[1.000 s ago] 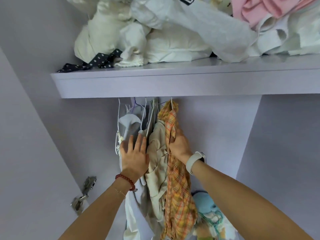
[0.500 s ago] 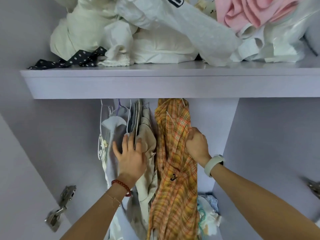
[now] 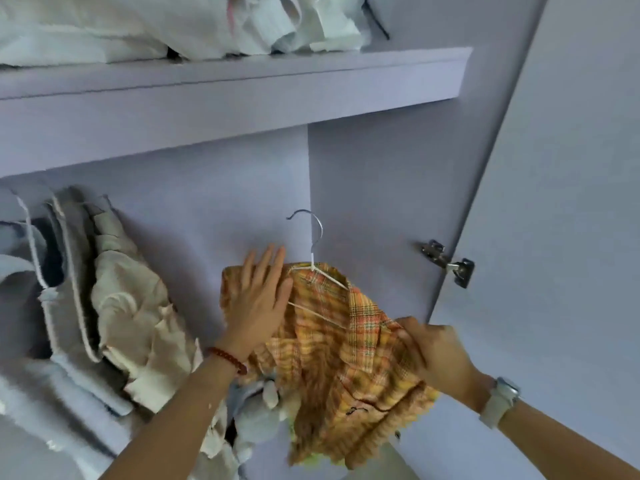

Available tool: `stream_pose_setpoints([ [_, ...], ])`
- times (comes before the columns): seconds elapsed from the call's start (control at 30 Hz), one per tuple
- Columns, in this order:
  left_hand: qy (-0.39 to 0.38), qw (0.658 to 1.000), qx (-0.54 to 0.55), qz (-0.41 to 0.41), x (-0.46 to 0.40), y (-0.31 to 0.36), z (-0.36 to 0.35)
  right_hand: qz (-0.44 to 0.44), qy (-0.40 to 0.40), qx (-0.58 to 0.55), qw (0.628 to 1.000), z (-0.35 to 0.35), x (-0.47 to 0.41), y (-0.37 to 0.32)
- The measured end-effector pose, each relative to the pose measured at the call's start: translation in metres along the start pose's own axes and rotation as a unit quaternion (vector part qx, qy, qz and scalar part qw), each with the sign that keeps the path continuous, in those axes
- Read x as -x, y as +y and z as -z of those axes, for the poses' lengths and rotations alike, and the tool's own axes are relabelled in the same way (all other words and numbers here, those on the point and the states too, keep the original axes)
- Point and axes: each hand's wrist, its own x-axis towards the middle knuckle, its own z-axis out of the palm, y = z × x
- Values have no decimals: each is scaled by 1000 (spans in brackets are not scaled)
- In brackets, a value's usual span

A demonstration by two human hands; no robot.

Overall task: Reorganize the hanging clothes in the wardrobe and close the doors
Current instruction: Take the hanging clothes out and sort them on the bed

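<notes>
The soft, light plaid shirt (image 3: 346, 358) is pinched by the right hand (image 3: 436, 351); the left hand (image 3: 258, 299) lies spread flat. It is best held by the hanger (image 3: 313, 251).

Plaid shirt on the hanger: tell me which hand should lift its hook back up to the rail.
Left, probably. The left hand lies open and flat on the plaid shirt, just beside the hanger hook. The right hand sits lower, pinching the shirt's fabric, so it is occupied.
</notes>
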Motion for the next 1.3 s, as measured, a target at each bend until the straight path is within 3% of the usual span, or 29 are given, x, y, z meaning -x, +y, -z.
stream_pose_setpoints([
  [0.1,-92,985,104,-103,-2,34,-32,-56,-21,40,997,29,54,27],
  [0.2,-211,940,235,-130,17,76,-63,-177,-39,63,981,59,112,43],
  [0.3,-270,900,293,-175,53,130,-91,-315,-59,57,946,88,176,45],
  [0.37,-301,872,337,-188,77,167,-101,-362,-71,40,929,104,219,30],
  [0.57,-424,764,421,-244,128,267,-108,-383,-35,161,909,149,305,-14],
  [0.73,-504,698,443,-251,160,335,-120,-420,-2,249,873,187,358,-10],
  [0.8,-514,686,442,-265,171,370,-122,-453,25,268,850,205,382,-5],
  [0.97,-457,707,425,-334,195,485,-118,-542,124,311,771,257,450,17],
  [1.17,-209,821,331,-416,223,632,-131,-658,250,251,665,301,516,77],
  [1.3,-129,831,305,-446,239,721,-145,-675,330,173,637,325,549,124],
])
